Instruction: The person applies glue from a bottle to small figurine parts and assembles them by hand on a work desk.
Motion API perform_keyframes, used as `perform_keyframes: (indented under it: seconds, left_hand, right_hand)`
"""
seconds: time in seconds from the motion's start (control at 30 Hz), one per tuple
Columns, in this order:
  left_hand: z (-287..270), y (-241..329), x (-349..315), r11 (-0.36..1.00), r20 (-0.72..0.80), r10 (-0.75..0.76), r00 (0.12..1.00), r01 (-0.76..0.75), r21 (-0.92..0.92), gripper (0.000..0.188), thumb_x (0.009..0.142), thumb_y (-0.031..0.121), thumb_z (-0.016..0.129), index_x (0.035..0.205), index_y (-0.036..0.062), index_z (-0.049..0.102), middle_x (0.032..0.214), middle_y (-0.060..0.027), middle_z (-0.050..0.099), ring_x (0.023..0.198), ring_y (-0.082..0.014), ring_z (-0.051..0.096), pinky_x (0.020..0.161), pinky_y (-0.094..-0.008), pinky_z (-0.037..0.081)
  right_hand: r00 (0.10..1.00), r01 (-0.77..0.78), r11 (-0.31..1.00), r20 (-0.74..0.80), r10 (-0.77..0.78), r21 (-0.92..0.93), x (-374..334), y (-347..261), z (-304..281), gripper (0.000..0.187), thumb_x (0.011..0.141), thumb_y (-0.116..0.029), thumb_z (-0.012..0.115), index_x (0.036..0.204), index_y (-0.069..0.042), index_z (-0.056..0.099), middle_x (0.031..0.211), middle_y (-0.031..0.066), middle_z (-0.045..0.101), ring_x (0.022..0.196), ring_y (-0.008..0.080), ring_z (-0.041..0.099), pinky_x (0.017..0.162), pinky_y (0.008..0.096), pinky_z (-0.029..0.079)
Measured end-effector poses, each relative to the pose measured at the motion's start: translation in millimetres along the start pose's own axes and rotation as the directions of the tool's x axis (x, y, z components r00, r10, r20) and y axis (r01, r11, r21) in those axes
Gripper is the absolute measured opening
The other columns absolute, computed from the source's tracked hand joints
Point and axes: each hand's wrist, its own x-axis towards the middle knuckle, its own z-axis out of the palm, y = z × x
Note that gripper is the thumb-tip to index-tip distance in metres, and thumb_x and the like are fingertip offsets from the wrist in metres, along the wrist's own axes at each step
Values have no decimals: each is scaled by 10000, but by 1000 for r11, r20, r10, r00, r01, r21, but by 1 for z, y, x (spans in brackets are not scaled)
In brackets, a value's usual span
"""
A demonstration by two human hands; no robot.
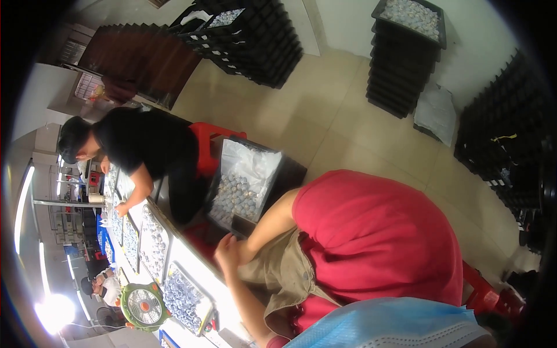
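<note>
My left hand [227, 250] is raised at the table's edge, its fingers curled closed; whatever they hold, if anything, is too small to make out. Touching or overlapping it, my right hand [246, 253] lies bent at the wrist, its fingers mostly hidden. Nearest on the bright table [227, 303] is a tray of small blue-grey pieces [184, 297]. Beside my right forearm stands a black crate [282, 184] with a white liner [248, 161] and many pale round pieces [235, 196].
A green fan [144, 306] stands on the table near another tray of pieces [154, 243]. A co-worker in black [145, 139] leans over the table from a red stool [210, 139]. Stacked black trays [400, 75] stand on the tiled floor by the wall.
</note>
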Motion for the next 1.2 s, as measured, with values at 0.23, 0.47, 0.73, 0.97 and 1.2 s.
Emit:
perform_keyframes:
  seconds: [0.23, 0.47, 0.73, 0.97, 1.2]
  left_hand:
    - [22, -53, 0, 888, 25, -161, 987, 156, -432, 552, 924, 441, 407, 1017, -54, 634, 971, -135, 653, 904, -203, 590, 845, -303, 423]
    - [19, -58, -16, 951, -5, -164, 986, 157, -267, 606, 936, 476, 351, 1039, -52, 630, 1019, -148, 638, 944, -214, 561, 895, -318, 382]
    - [15, -72, -18, 952, 38, -165, 986, 169, -255, 498, 923, 412, 437, 1011, -32, 645, 997, -144, 643, 930, -192, 566, 868, -302, 393]
    - [12, -59, -15, 982, -50, -185, 982, 186, 29, 400, 914, 318, 473, 968, -34, 656, 895, -119, 674, 803, -201, 612, 762, -328, 454]
    - [9, -158, -14, 824, -66, 303, 951, -227, 519, 230, 855, 183, 488, 863, 15, 644, 778, -167, 651, 627, -236, 614, 581, -338, 491]
  right_hand:
    - [1000, 13, 999, 12, -12, -37, -31, -3, -31, 263, 784, -281, 581, 700, -39, 644, 707, 80, 649, 643, 233, 611, 618, 314, 475]
    - [999, 20, 998, 26, -19, -59, -42, -2, -30, 256, 774, -278, 588, 704, -39, 645, 709, 80, 649, 647, 233, 612, 620, 314, 476]
    - [999, 15, 997, 44, -12, -77, -34, 5, -16, 247, 763, -275, 595, 709, -39, 646, 711, 80, 650, 650, 232, 613, 622, 313, 476]
    - [999, -11, 994, 45, 16, -110, -21, 19, -1, 241, 753, -272, 602, 713, -39, 647, 713, 81, 650, 654, 232, 613, 624, 313, 476]
    - [998, -43, 991, 40, 48, -128, -22, 27, 0, 235, 743, -270, 609, 716, -39, 649, 715, 81, 651, 657, 231, 614, 626, 313, 476]
